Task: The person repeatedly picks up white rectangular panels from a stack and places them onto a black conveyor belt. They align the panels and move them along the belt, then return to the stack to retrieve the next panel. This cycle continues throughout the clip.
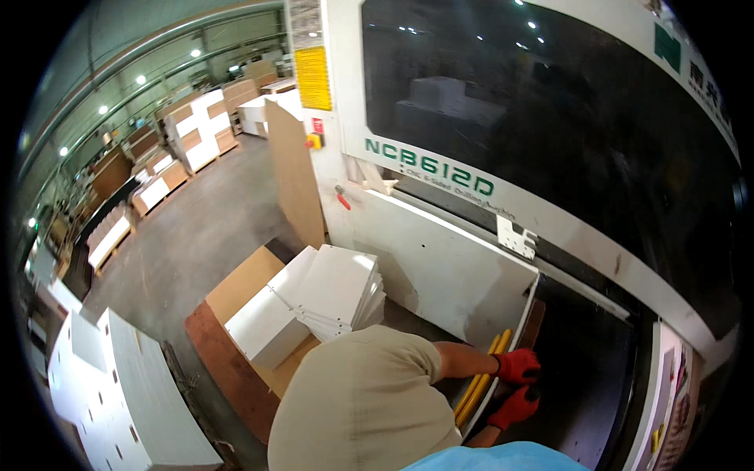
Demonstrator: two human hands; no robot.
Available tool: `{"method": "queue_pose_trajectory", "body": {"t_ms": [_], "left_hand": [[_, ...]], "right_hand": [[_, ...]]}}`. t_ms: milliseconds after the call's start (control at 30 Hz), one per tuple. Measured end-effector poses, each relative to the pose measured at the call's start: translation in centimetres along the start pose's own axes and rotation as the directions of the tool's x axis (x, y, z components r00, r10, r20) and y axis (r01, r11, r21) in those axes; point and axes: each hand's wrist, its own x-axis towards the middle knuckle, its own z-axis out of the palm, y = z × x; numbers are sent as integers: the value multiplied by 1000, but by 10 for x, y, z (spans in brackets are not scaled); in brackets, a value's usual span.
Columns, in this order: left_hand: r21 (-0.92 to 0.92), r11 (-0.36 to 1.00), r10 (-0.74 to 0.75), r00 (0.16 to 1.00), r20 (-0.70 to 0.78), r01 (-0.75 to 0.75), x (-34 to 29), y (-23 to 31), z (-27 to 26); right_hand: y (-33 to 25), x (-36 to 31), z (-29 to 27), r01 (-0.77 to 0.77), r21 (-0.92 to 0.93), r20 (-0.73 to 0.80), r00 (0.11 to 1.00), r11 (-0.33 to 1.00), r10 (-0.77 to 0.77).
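My left hand, in a red glove with dark fingertips, reaches over the edge of a large white machine from a beige sleeve. Just below it in the picture is my right hand, gloved alike. Both hands are close together above the machine's dark bed, their fingers bent inward. Whatever they may hold is too small or hidden to make out. Beside my wrists, yellow bars run along a white edge. A brown strip stands just past my left hand.
White panels lie stacked on a brown board to the left. More white boards stand at the lower left. The machine's dark window rises ahead, above a white side panel. Loaded pallets stand farther off.
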Motion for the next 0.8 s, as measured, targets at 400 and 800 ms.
{"method": "queue_pose_trajectory", "body": {"t_ms": [400,800], "left_hand": [[-41,997,-66,993,103,71,8,6,-8],[-75,995,-63,992,111,72,-1,6,1]], "right_hand": [[-3,-1,2,12,91,-188,982,996,5],[13,-1,1,-57,29,-93,994,998,59]]}}
